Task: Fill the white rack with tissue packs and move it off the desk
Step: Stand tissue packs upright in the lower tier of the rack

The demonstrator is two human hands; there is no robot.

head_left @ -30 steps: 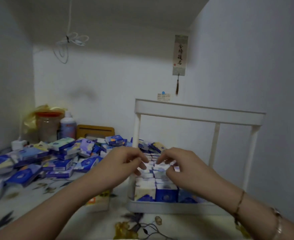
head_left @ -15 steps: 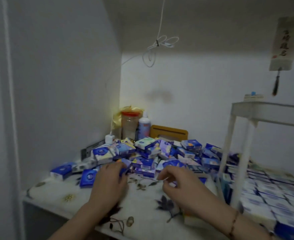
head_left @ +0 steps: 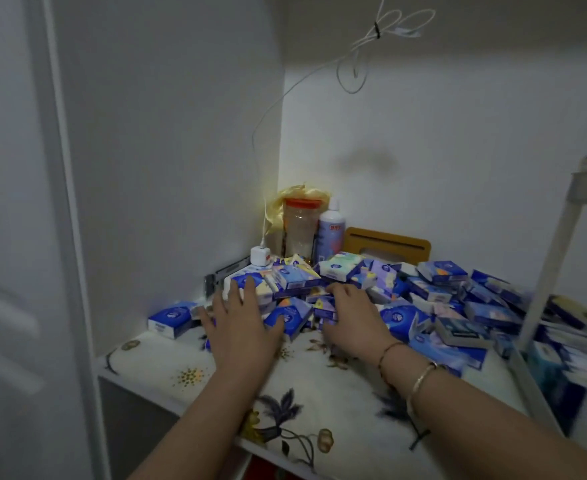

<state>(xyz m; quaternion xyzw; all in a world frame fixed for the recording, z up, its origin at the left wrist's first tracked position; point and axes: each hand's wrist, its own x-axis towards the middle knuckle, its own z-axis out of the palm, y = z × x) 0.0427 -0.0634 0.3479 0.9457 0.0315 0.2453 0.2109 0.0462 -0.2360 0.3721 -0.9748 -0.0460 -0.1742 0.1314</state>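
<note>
A heap of blue and white tissue packs [head_left: 434, 299] covers the back of the desk. My left hand [head_left: 240, 323] reaches into the heap's left end with its fingers spread flat over the packs. My right hand [head_left: 351, 317] lies on the packs in the middle, fingers curled down among them; whether it grips one I cannot tell. The white rack [head_left: 555, 265] stands at the right edge of the view, blurred, with packs stacked on its lower shelf [head_left: 562, 362].
The desk's floral cloth [head_left: 285, 403] shows in front of the heap. In the back corner stand a red-lidded jar [head_left: 300, 230], a white bottle [head_left: 332, 233], a wooden holder [head_left: 387, 244] and a charger [head_left: 260, 256] with its cable running up the wall. One pack [head_left: 171, 318] lies apart at left.
The view has swung left from the rack to the heap. Both hands left the stacked packs in the rack and now reach into the loose pile.
</note>
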